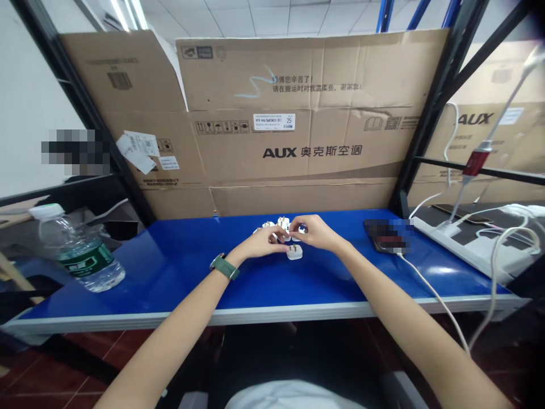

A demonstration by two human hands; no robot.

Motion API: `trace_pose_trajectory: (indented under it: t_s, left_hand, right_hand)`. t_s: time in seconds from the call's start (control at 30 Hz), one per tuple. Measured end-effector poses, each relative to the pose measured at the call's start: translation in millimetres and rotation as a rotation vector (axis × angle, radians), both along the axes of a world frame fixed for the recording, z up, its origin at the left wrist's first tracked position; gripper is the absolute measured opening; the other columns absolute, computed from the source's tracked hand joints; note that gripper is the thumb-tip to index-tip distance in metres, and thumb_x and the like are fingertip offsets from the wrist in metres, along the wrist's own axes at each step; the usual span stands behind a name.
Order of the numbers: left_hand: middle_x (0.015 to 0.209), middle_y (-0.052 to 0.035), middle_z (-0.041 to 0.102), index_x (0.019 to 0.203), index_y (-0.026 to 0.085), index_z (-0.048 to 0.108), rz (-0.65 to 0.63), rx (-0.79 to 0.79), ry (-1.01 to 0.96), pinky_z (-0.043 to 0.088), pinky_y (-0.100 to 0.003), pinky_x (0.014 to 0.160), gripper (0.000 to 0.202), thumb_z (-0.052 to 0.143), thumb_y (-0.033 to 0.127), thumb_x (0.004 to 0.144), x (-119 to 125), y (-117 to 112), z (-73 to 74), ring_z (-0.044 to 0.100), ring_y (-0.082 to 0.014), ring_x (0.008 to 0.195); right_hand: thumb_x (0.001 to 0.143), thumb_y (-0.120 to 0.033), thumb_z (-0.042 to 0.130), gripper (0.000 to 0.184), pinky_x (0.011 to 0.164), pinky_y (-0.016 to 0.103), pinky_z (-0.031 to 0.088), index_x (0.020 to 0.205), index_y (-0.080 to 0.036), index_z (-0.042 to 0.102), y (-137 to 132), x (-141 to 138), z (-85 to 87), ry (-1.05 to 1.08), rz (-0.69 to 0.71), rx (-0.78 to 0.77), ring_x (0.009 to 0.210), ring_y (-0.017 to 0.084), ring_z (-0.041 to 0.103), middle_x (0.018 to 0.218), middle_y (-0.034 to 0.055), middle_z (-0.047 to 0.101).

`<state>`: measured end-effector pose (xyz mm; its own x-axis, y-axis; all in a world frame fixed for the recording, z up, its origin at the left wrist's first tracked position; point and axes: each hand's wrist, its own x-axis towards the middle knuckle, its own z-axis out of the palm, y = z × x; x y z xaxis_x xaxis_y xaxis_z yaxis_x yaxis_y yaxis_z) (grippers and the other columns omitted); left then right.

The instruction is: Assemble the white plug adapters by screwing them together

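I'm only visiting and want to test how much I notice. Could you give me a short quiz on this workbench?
1. True or false: the left hand and right hand meet at the white plugs on the blue table.
2. What is at the table's left end? A) water bottle B) mug C) lamp
3. Fill in: the green watch sits on the ___ wrist.
Key: 1 true; 2 A; 3 left.

One water bottle (79,250), one power strip (464,244), one wristwatch (224,266), and about five white plugs (294,251), some half hidden.
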<state>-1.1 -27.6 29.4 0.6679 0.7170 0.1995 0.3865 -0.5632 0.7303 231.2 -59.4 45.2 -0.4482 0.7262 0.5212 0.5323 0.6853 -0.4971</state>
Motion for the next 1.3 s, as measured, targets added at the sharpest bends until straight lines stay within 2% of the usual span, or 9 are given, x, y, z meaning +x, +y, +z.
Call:
trace_pose_trajectory:
  t_s: [0.1, 0.2, 0.3, 0.5, 0.67, 0.93, 1.3]
  left_hand:
    - [0.105, -0.0069, 0.069, 0.113, 0.018, 0.069, -0.061, 0.16, 0.174, 0.048, -0.03, 0.069, 0.059, 0.085, 0.058, 0.073, 5, -7, -3.3, 0.06, -0.0173, 0.077]
    - [0.102, -0.0069, 0.068, 0.107, 0.019, 0.07, -0.085, 0.277, 0.225, 0.045, -0.031, 0.07, 0.047, 0.079, 0.056, 0.08, 10, -14, -3.5, 0.059, -0.0195, 0.08]
    - [0.104, -0.0071, 0.069, 0.104, 0.019, 0.07, -0.096, 0.325, 0.229, 0.045, -0.031, 0.072, 0.04, 0.075, 0.054, 0.085, 13, -18, -1.8, 0.059, -0.0208, 0.084]
    - [0.099, -0.0057, 0.071, 0.098, 0.02, 0.069, -0.066, 0.291, 0.236, 0.044, -0.031, 0.071, 0.043, 0.076, 0.059, 0.083, 12, -13, -7.0, 0.063, -0.0224, 0.085]
    - [0.1, -0.0054, 0.072, 0.102, 0.021, 0.069, -0.052, 0.29, 0.227, 0.044, -0.031, 0.071, 0.047, 0.077, 0.061, 0.081, 11, -9, -11.7, 0.064, -0.0234, 0.087]
    - [0.088, -0.004, 0.068, 0.095, 0.02, 0.067, -0.006, 0.331, 0.249, 0.04, -0.03, 0.065, 0.049, 0.077, 0.064, 0.078, 12, -10, -13.1, 0.062, -0.0214, 0.077]
    - [0.089, -0.0037, 0.068, 0.096, 0.02, 0.066, -0.03, 0.334, 0.238, 0.04, -0.03, 0.066, 0.048, 0.075, 0.064, 0.08, 11, -9, -13.3, 0.061, -0.021, 0.078]
  right_hand:
    - [0.086, -0.019, 0.071, 0.005, 0.071, 0.023, 0.044, 0.089, -0.018, 0.075, 1, 3, -1.6, -0.117, -0.025, -0.029, 0.079, 0.016, 0.07, 0.087, 0.0024, 0.078]
    - [0.082, -0.017, 0.073, 0.007, 0.07, 0.023, 0.043, 0.087, -0.019, 0.076, 1, 5, -1.9, -0.222, -0.026, -0.037, 0.079, 0.017, 0.07, 0.087, 0.0023, 0.079]
    - [0.08, -0.015, 0.072, 0.009, 0.07, 0.023, 0.044, 0.087, -0.019, 0.076, 1, 7, -0.6, -0.246, 0.011, -0.059, 0.08, 0.017, 0.071, 0.086, 0.002, 0.079]
    - [0.079, -0.013, 0.07, 0.01, 0.073, 0.023, 0.046, 0.085, -0.019, 0.075, 0, 2, -3.2, -0.215, 0.06, -0.102, 0.081, 0.017, 0.07, 0.086, 0.0014, 0.078]
    - [0.078, -0.016, 0.072, 0.007, 0.076, 0.025, 0.046, 0.083, -0.02, 0.075, -1, -3, -7.6, -0.255, 0.041, -0.113, 0.084, 0.017, 0.07, 0.087, 0.0014, 0.078]
    - [0.074, -0.016, 0.074, 0.012, 0.071, 0.023, 0.044, 0.085, -0.021, 0.075, -7, -7, -5.2, -0.329, -0.013, -0.082, 0.084, 0.018, 0.069, 0.09, 0.003, 0.077]
    - [0.075, -0.014, 0.071, 0.013, 0.07, 0.023, 0.044, 0.085, -0.021, 0.077, -5, -5, -5.3, -0.324, 0.01, -0.087, 0.082, 0.017, 0.069, 0.087, 0.0025, 0.076]
